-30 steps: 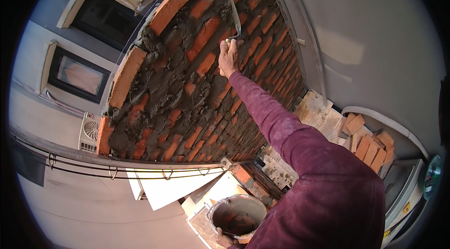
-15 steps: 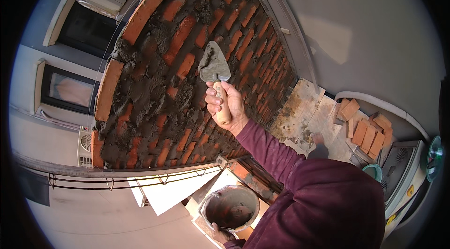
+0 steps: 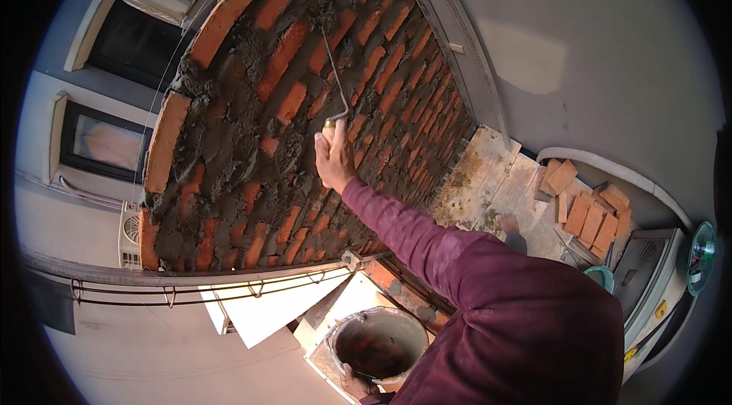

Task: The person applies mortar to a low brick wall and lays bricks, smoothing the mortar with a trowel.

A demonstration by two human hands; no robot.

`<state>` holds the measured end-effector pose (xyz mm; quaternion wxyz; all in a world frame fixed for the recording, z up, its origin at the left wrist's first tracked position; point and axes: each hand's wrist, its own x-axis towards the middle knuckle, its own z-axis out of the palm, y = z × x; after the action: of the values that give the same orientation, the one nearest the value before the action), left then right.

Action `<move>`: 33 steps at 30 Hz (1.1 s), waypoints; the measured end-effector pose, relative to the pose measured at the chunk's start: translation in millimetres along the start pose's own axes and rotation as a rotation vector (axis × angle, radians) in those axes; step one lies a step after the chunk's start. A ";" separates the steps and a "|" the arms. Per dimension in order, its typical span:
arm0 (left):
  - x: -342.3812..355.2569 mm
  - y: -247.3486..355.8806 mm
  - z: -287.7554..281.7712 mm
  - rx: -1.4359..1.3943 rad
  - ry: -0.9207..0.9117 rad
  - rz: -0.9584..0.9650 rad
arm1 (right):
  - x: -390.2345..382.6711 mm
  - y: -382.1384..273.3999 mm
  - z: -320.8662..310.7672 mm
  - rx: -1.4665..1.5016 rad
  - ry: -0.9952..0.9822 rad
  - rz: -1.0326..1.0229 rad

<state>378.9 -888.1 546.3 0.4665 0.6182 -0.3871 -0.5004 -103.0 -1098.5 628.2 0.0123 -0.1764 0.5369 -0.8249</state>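
My right hand [image 3: 335, 159] is closed around the wooden handle of a trowel [image 3: 335, 73], its arm in a maroon sleeve reaching up. The blade is seen nearly edge-on, its tip at the mortar on the brick wall [image 3: 288, 62]. Orange-red bricks with thick, rough grey mortar between them make up this wall. Low in the view, my left hand [image 3: 357, 384] grips the near-left side of a mortar-smeared bucket [image 3: 415, 336], partly hidden by my sleeve. Dark grey mortar coats the inside of the bucket.
Loose bricks [image 3: 592, 222] are piled on the stained board floor [image 3: 488, 176] at right, by a bare foot. A green bowl [image 3: 601, 278] and a grey-white appliance [image 3: 648, 268] stand nearby. A metal rail [image 3: 191, 277] runs along the wall's lower edge; windows lie left.
My right hand has moved left, and the trowel has turned from blade face showing to nearly edge-on, its tip now at the wall. My left hand stays at the bucket.
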 end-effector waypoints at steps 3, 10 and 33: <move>-2.9 1.2 -8.0 0.008 0.008 0.033 | -70.7 -31.2 -65.3 0.042 -0.362 0.066; 33.8 46.7 48.9 -0.067 -0.174 0.134 | -67.7 -93.3 -239.5 -0.624 -1.504 0.021; 14.8 118.1 216.3 -0.126 -0.335 0.442 | -69.5 -121.5 -212.2 -1.165 -1.907 -0.501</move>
<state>168.6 -974.3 642.6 0.5313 0.3971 -0.5522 -0.5051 -81.9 -845.6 640.4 0.1663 -0.8110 0.5595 0.0394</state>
